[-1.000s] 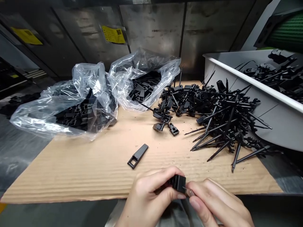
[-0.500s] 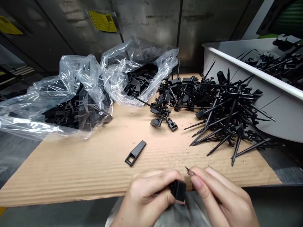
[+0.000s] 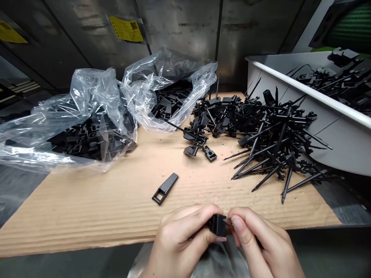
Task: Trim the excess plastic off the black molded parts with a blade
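Near the front edge of the cardboard, my left hand (image 3: 182, 239) is closed around a small black plastic part (image 3: 218, 225), its blocky end facing right. My right hand (image 3: 261, 239) pinches a small pointed blade (image 3: 228, 221), whose tip meets the right side of that part. Most of the blade and any handle are hidden by my fingers. Beyond my left hand lies a flat, tapered black plastic piece (image 3: 165, 188) with a square opening at its near end.
Two clear plastic bags (image 3: 116, 92) (image 3: 171, 69) of black parts stand at the back left. A tangled heap of black moulded parts with thin sprues (image 3: 278, 135) covers the right of the cardboard sheet (image 3: 101, 208). Behind it is a white bin (image 3: 319, 104) holding more.
My right hand has moved left and brought the blade from just beside the black part onto its edge. My left hand has turned the part slightly.
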### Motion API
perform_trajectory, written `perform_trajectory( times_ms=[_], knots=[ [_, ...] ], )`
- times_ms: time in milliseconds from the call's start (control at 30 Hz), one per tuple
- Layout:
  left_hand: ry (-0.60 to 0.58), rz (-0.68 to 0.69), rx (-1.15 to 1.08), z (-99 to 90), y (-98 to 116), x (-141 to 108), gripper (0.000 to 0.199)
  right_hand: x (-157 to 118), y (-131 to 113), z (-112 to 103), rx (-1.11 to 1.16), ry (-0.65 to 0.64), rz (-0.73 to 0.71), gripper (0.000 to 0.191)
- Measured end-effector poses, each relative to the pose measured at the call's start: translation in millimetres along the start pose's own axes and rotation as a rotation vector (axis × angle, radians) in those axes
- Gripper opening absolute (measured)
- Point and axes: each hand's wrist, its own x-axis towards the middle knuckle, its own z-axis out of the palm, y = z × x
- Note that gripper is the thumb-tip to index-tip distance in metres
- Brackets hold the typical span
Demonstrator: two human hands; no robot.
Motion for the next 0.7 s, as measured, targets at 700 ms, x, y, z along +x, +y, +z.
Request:
perform_trajectory(
  times_ms=[700],
  knots=[
    [0.069, -0.108, 0.038, -7.6, -5, -7, 0.018, -5, 0, -14, 0.218, 0.022, 0.265, 0.026]
  ],
)
